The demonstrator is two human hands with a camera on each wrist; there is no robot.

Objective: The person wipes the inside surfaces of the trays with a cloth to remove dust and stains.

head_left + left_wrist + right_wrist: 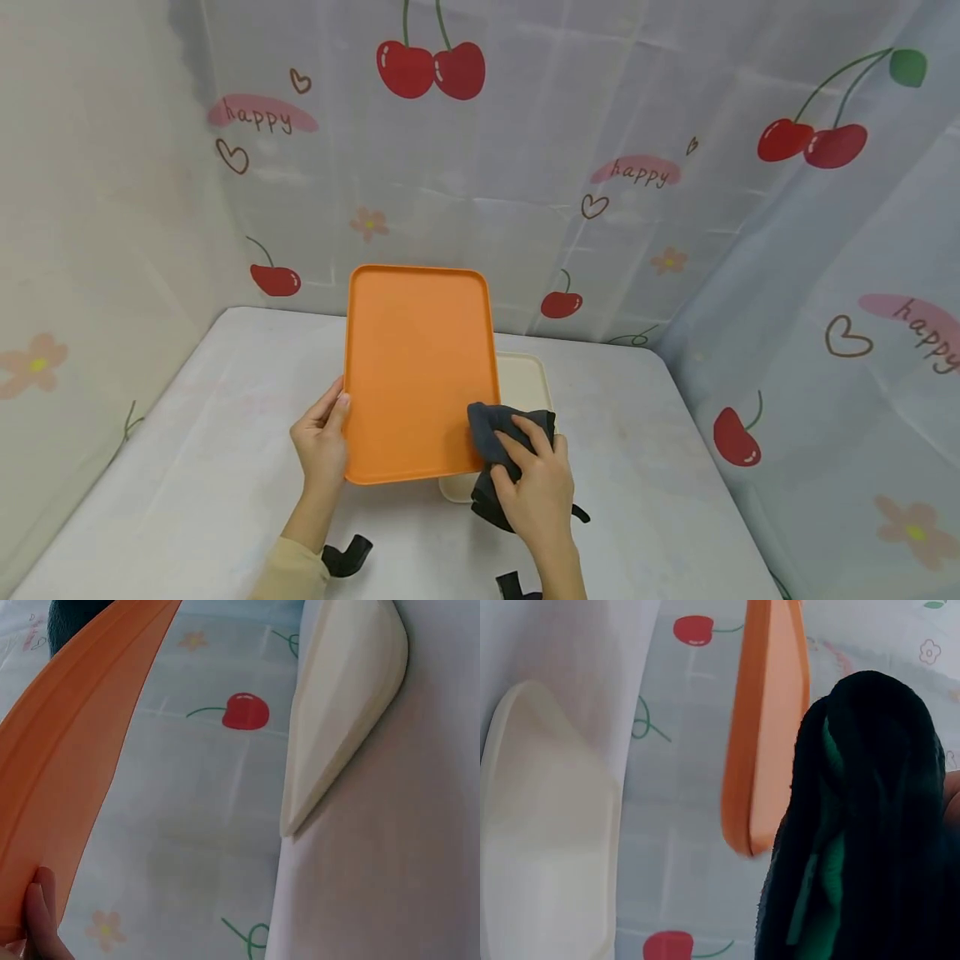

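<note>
An orange rectangular tray (420, 371) is held up at a tilt above the table. My left hand (322, 442) grips its lower left edge, the thumb on the front face; in the left wrist view some fingers (43, 911) show against the tray (97, 742). A dark grey folded cloth (491, 425) is in my right hand (536, 483), fingers spread over it, at the tray's lower right corner. Up close in the right wrist view, the cloth (885, 825) looks nearly black with green inside and hides most of the right hand.
A cream tray (525, 375) lies on the white table (622, 467), partly behind the orange one. Black straps (347, 557) show by both wrists. Curtains (510, 142) printed with cherries surround the table at the back and sides.
</note>
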